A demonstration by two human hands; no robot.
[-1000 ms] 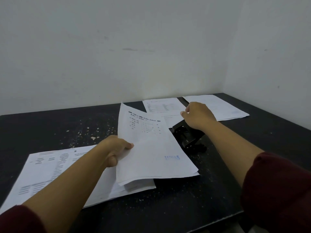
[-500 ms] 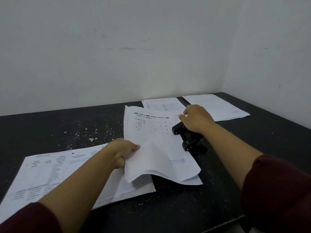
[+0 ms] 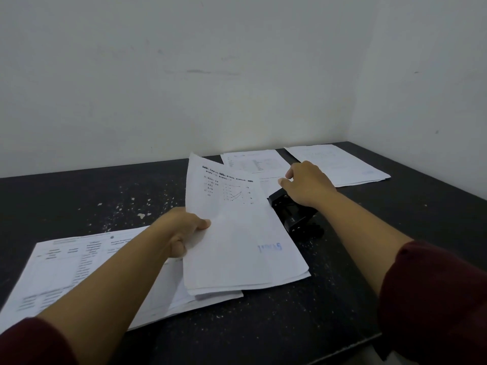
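1. The left hand (image 3: 181,233) pinches a thin sheaf of limp white printed paper sheets (image 3: 237,241), thumb on top, at the table's middle.
2. The right hand (image 3: 307,184) curls its fingers over one boxy black metal hole punch (image 3: 295,214), which touches the sheaf's right edge.
3. The matt, speckled black table (image 3: 79,196) bears three more flat piles: near-left pile (image 3: 66,267), far middle pile (image 3: 253,162), far right pile (image 3: 340,164).

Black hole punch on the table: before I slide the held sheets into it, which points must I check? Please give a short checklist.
1. Left hand grips the stack of white paper sheets: ok.
2. Right hand holds the black metal hole punch: ok.
3. Sheet edges squared: not ok, the near edges are staggered.
4. Punch slot free: cannot tell, the sheets hide it.
5. Punch flat on the dark speckled table: ok.
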